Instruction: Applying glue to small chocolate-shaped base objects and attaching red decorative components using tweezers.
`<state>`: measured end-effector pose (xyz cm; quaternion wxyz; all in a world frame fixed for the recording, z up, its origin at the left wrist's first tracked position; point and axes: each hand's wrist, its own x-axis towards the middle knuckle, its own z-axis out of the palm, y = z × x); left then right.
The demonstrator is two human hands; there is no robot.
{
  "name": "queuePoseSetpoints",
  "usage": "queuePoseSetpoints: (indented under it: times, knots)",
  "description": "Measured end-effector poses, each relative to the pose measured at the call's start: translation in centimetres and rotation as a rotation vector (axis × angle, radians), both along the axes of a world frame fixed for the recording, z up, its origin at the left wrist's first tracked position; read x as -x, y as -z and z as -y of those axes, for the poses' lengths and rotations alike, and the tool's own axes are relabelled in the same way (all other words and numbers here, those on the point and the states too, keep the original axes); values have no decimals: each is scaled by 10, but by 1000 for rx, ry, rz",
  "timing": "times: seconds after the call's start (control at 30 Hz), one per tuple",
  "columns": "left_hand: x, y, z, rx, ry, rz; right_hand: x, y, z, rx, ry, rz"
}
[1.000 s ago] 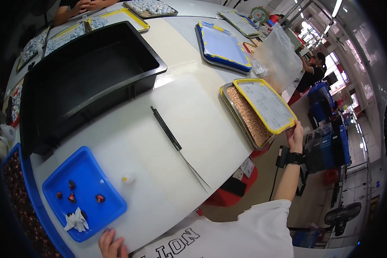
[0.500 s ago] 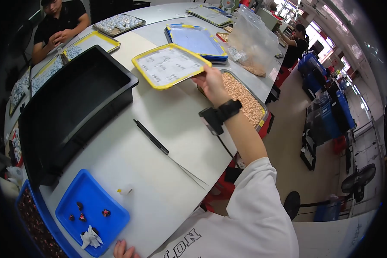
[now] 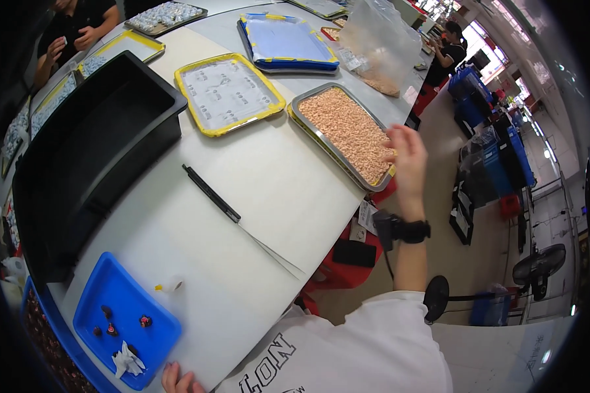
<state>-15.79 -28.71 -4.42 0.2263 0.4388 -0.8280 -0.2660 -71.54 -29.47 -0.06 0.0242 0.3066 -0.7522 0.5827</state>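
Head view: the right hand [image 3: 408, 156] is hovering at the right edge of a metal-rimmed tray [image 3: 379, 186], which is holding tan pellets [image 3: 344, 128]; its fingers are bending loosely, slightly apart, pinching nothing visible, and I cannot tell whether they are touching the rim. Left of it, a yellow-edged tray [image 3: 227, 96] is lying flat. The left hand [image 3: 180, 380] is resting near the table edge beside a blue tray [image 3: 128, 298], fingers slightly parted, its grip partly cut off.

The head-worn fisheye looks down across the table [image 3: 226, 295] from close above its near edge, which slants up rightward.
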Motion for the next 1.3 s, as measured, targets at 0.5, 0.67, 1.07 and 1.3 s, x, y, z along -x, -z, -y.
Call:
queuePoseSetpoints:
  times: [0.5, 0.67, 1.07, 1.3]
  knots:
    - [7, -2, -2, 58, 1, 30, 182, 63, -87, -625, 165, 137]
    - [6, 1, -5, 68, 0, 28, 151, 33, -71, -240, 4, 527]
    - [4, -12, 4, 10, 72, 23, 136, 53, -68, 233, -30, 449]
    - [8, -27, 4, -73, 118, -32, 57, 35, -49, 396, -133, 568]
